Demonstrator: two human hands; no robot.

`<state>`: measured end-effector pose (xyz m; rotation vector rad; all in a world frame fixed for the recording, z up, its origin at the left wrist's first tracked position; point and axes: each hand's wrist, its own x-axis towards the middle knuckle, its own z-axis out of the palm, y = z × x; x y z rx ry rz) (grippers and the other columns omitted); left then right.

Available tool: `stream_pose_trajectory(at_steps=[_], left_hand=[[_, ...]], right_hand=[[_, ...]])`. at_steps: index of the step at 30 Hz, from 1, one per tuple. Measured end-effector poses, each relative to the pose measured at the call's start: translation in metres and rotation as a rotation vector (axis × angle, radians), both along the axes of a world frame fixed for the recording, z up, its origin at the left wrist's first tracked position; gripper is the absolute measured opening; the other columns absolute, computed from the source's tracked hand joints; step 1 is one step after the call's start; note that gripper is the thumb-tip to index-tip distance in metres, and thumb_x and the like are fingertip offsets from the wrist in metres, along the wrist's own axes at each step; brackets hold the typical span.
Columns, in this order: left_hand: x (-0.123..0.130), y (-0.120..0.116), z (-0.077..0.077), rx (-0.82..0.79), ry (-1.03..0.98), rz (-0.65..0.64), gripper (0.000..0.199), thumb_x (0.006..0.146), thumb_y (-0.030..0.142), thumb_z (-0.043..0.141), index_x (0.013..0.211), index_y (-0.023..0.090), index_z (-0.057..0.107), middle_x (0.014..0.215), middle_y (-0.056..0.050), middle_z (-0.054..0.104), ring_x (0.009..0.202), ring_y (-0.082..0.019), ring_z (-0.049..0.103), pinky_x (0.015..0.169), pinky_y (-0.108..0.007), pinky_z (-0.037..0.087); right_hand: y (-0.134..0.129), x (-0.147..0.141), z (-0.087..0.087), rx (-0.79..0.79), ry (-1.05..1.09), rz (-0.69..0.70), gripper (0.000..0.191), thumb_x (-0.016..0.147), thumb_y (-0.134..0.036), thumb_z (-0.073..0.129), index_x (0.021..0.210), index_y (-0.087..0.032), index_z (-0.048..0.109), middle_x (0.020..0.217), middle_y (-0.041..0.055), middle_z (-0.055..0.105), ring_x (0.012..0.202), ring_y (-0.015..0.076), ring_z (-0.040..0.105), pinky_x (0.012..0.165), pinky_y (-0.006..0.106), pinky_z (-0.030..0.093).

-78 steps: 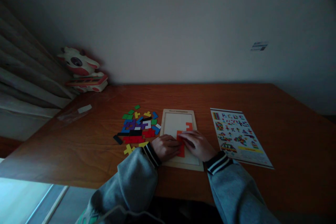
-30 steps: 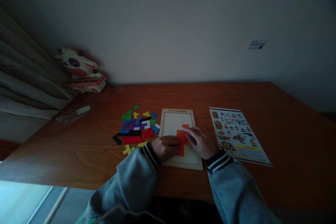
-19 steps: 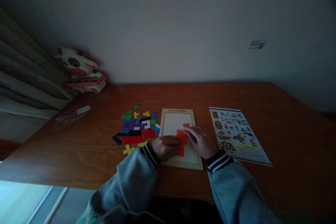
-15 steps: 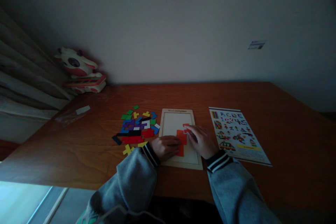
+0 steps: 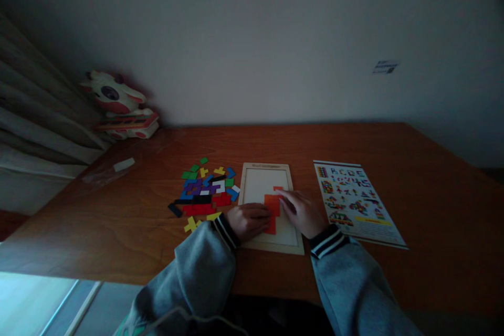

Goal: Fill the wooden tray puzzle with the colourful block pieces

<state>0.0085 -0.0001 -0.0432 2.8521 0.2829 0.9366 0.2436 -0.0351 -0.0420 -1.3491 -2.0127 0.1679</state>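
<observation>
A pale wooden tray point(image 5: 265, 166) lies flat on the table, with orange pieces point(image 5: 272, 205) grouped inside it. My left hand point(image 5: 249, 220) rests over the tray's left side, fingers together, their tips on the left edge of the orange pieces. From the right, my right hand point(image 5: 303, 212) reaches in with thumb and forefinger at a small orange piece point(image 5: 277, 188) at the top of the group, partly covered by the fingertips. Left of the tray spreads a pile of coloured pieces point(image 5: 202, 199) in red, black, blue, purple, white, green and yellow.
A printed pattern sheet point(image 5: 356, 202) lies right of the tray. At the back left stands a cow-shaped toy with a keyboard point(image 5: 128, 125), and a clear plastic bag point(image 5: 100, 177) lies in front of it. The wall is behind the wooden table point(image 5: 118, 231).
The small orange piece has moved slightly down, closer against the other orange pieces, with the right fingertips shifting slightly. My left hand has stayed in place.
</observation>
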Motion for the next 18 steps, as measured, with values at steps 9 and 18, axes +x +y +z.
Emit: stream_pose_trajectory(at_steps=[9,18], left_hand=[[-0.0033,0.0006,0.0006,-0.011,0.031,0.031,0.015,0.094,0.021,0.061,0.101,0.015,0.074,0.107,-0.009,0.076,0.113,-0.019,0.067,0.099,-0.033,0.057],[-0.0064,-0.0007,0.0068,-0.026,-0.011,0.008,0.017,0.094,0.023,0.06,0.099,0.016,0.075,0.104,-0.009,0.077,0.108,-0.02,0.069,0.096,-0.033,0.059]], right_hand=[[-0.0014,-0.002,0.0024,0.006,0.043,0.047,0.036,0.093,-0.016,0.051,0.126,-0.026,0.06,0.113,0.0058,0.072,0.103,0.021,0.066,0.093,0.04,0.056],[-0.0017,-0.0029,0.0034,0.014,0.058,0.098,0.036,0.092,-0.015,0.052,0.124,-0.027,0.062,0.106,0.0053,0.072,0.099,0.0205,0.067,0.09,0.039,0.057]])
